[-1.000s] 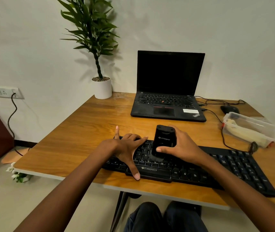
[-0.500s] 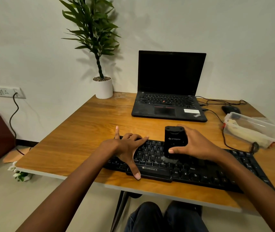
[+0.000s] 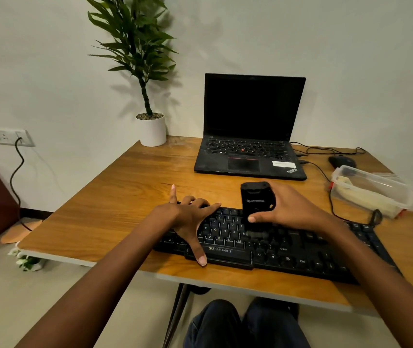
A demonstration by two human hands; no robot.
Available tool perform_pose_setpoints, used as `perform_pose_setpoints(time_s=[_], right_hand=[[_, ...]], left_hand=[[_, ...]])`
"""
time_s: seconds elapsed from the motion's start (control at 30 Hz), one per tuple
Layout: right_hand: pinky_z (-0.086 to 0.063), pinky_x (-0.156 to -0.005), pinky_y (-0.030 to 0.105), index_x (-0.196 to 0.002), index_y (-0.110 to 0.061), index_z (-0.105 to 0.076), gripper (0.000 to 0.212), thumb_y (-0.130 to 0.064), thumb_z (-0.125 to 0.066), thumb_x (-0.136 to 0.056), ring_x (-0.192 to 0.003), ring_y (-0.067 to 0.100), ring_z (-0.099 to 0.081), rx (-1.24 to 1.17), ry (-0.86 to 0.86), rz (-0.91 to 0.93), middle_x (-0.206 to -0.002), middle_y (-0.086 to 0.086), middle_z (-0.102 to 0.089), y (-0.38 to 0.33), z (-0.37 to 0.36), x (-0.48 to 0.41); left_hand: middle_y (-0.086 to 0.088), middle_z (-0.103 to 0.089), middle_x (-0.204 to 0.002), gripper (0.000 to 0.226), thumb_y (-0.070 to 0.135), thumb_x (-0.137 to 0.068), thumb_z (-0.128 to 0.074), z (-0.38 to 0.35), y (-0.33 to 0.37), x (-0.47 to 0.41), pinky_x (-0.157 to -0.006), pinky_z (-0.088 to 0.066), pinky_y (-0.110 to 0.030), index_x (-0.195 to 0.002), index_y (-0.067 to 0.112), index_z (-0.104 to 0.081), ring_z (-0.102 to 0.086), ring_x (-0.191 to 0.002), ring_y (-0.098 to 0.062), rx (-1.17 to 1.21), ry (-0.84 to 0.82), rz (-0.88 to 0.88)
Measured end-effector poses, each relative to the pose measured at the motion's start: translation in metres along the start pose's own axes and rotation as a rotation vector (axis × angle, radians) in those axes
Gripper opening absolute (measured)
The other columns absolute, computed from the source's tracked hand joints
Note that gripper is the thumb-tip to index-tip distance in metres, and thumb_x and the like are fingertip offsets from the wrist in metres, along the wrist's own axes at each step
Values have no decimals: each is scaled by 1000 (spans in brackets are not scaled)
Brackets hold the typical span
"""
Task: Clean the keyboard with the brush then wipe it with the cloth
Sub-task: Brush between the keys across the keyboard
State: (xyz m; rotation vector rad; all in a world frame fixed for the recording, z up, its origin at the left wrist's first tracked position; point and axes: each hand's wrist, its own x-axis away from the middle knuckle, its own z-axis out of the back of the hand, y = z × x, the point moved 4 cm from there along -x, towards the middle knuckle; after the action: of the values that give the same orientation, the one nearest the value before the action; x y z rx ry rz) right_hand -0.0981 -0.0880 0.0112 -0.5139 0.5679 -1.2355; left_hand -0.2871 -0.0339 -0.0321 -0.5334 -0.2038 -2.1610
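A black keyboard [image 3: 270, 249] lies along the near edge of the wooden desk [image 3: 125, 197]. My left hand [image 3: 190, 217] rests spread on its left end, thumb at the front edge, fingers straight, holding it down. My right hand [image 3: 288, 209] grips a black brush block [image 3: 256, 199] that stands on the keys around the keyboard's middle; its bristles are blurred against the keys. No cloth shows clearly; something pale lies inside the plastic box.
An open black laptop [image 3: 250, 156] sits behind the keyboard. A clear plastic box [image 3: 371, 192] stands at the right, with a black mouse [image 3: 342, 162] and cables behind it. A white potted plant [image 3: 151, 129] is at the back left corner.
My right hand slid the brush rightward along the keys, then a little further back toward the keyboard's top rows. My left hand stayed in place.
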Motion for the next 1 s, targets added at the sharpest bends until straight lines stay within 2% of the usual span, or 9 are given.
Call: perform_pose_setpoints(time_s=[0.1, 0.2, 0.43, 0.6, 0.7, 0.8, 0.87, 0.93, 1.0], right_hand=[[-41, -70, 6, -122, -23, -44, 65, -24, -80, -68, -97, 2, -49, -107, 78, 3, -102, -16, -50, 2, -11, 1], [-46, -74, 12, -117, -28, -41, 63, -21, -79, -68, -100, 8, -53, -200, 49, -47, -102, -19, -52, 20, -10, 16], [-39, -68, 1, -110, -34, -39, 59, -25, -79, -68, -87, -16, -44, -41, -8, -28, -96, -29, -45, 10, 12, 17], [-43, -66, 7, -116, -30, -40, 61, -19, -78, -70, -92, -5, -47, -155, 56, -22, -97, -24, -47, 13, -2, 17], [-44, -67, 9, -117, -27, -40, 61, -21, -78, -70, -95, 3, -50, -123, 21, -82, -99, -21, -49, 27, 9, 26], [-39, -67, 5, -112, -32, -39, 58, -24, -78, -70, -95, 1, -48, -46, 13, -77, -96, -26, -46, 23, 18, 28], [-39, -65, 4, -110, -31, -42, 56, -23, -79, -69, -92, 0, -50, -35, 97, -38, -94, -27, -47, 13, 19, 27], [-42, -61, 2, -109, -28, -45, 55, -16, -79, -68, -85, -7, -50, -176, 258, -26, -93, -24, -49, 6, 19, 30], [-42, -59, -1, -106, -26, -47, 53, -10, -78, -67, -84, -11, -50, -353, 356, -25, -94, -21, -53, 3, 16, 37]], left_hand=[[3, 3, -159, 133, 68, -58, -74, 1, 1, 0, -98, 23, -71, -145, 37, 23, 11, -145, -28, -20, -13, 14], [3, 3, -159, 134, 68, -57, -74, 1, 2, -1, -97, 25, -71, -144, 38, 23, 11, -145, -29, -30, -19, 18], [1, 5, -159, 134, 68, -57, -74, 3, 4, 0, -97, 25, -71, -143, 39, 24, 11, -145, -29, -52, -39, 37], [1, 5, -159, 133, 68, -58, -74, 4, 4, 2, -95, 25, -70, -144, 39, 24, 11, -145, -29, -64, -36, 45], [2, 4, -159, 133, 67, -58, -73, 3, 4, 1, -94, 26, -68, -144, 38, 24, 12, -145, -29, -61, -31, 34], [3, 9, -159, 131, 66, -60, -73, 1, 0, 5, -96, 27, -67, -145, 37, 22, 18, -144, -28, -7, 5, 19], [6, 14, -158, 126, 65, -62, -73, -8, -1, 16, -96, 30, -65, -147, 37, 16, 24, -142, -25, 66, 130, -1], [16, 11, -155, 112, 67, -63, -69, -24, 4, 33, -99, 31, -60, -147, 42, 1, 22, -143, -18, 185, 392, -17], [24, -9, -149, 83, 72, -67, -53, -45, 16, 57, -110, 20, -59, -140, 48, -24, 1, -145, -11, 358, 727, -14]])
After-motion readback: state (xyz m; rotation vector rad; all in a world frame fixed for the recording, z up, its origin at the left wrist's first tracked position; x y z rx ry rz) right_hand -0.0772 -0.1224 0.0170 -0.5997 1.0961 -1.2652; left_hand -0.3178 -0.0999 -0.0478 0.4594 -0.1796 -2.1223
